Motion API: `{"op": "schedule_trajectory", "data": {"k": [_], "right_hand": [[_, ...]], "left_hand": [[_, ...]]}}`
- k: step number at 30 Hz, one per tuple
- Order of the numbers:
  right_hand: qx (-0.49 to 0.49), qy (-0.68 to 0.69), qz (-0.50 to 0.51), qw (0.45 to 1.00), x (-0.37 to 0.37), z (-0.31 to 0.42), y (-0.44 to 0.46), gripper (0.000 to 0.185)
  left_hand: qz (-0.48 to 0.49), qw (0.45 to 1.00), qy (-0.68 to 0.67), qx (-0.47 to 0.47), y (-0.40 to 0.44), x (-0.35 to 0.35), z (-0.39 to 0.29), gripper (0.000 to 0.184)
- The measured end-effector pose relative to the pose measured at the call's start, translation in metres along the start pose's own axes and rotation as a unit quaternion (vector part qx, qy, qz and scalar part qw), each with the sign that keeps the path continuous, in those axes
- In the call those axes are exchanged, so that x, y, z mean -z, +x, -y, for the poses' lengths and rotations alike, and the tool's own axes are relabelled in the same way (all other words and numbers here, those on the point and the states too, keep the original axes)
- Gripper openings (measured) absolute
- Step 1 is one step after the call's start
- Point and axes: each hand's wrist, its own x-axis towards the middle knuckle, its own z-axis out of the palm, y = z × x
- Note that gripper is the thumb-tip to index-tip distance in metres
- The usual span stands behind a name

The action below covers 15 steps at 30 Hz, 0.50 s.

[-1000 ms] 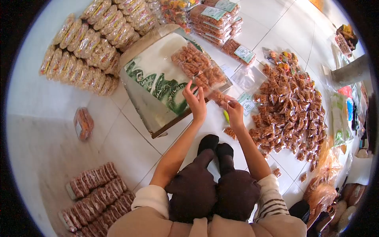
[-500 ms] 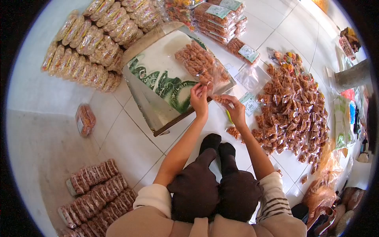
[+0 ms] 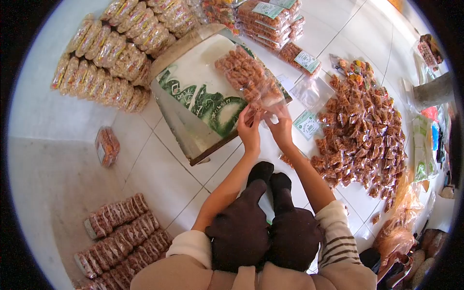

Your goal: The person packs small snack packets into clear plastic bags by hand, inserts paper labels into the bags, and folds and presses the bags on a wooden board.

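A clear plastic bag (image 3: 246, 75) with small brown snack packets in it lies on a low box-like table (image 3: 195, 82) with a green and white printed top. At the bag's near end, my left hand (image 3: 249, 126) pinches the plastic edge. Beside it my right hand (image 3: 279, 124) is at the same opening, its fingers partly behind the clear plastic. Whether a packet is in the right fingers is hidden. Just right of my right hand lie green and white printed labels (image 3: 306, 124) and empty clear bags (image 3: 311, 93) on the floor.
A large heap of small snack packets (image 3: 360, 140) covers the floor at right. Filled labelled bags (image 3: 268, 21) are stacked at the back. Pale packs (image 3: 106, 58) line the left wall, and rows of brown packs (image 3: 121, 237) lie at lower left.
My right hand has moved up and left from beside the table to the bag's opening, bringing a small snack packet along. My left hand stays at the bag's edge, shifted slightly right.
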Motion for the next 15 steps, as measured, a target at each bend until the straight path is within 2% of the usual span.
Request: {"op": "schedule_trajectory", "data": {"k": [3, 7, 9, 15], "right_hand": [[0.021, -0.022, -0.001, 1.000, -0.002, 0.003, 0.004, 0.029], [0.083, -0.034, 0.023, 0.996, -0.003, 0.004, 0.005, 0.029], [0.086, -0.027, 0.027, 0.996, -0.004, 0.004, 0.004, 0.030], [0.051, 0.018, 0.069, 0.996, -0.019, 0.011, 0.010, 0.036]], "left_hand": [[-0.027, 0.997, 0.065, 0.012, 0.003, 0.007, 0.001, 0.033], [-0.014, 0.999, 0.047, 0.005, 0.005, 0.018, 0.001, 0.028], [0.014, 0.995, 0.103, 0.002, 0.003, 0.024, 0.001, 0.025], [0.048, 0.996, 0.067, -0.020, 0.010, 0.042, 0.007, 0.033]]}}
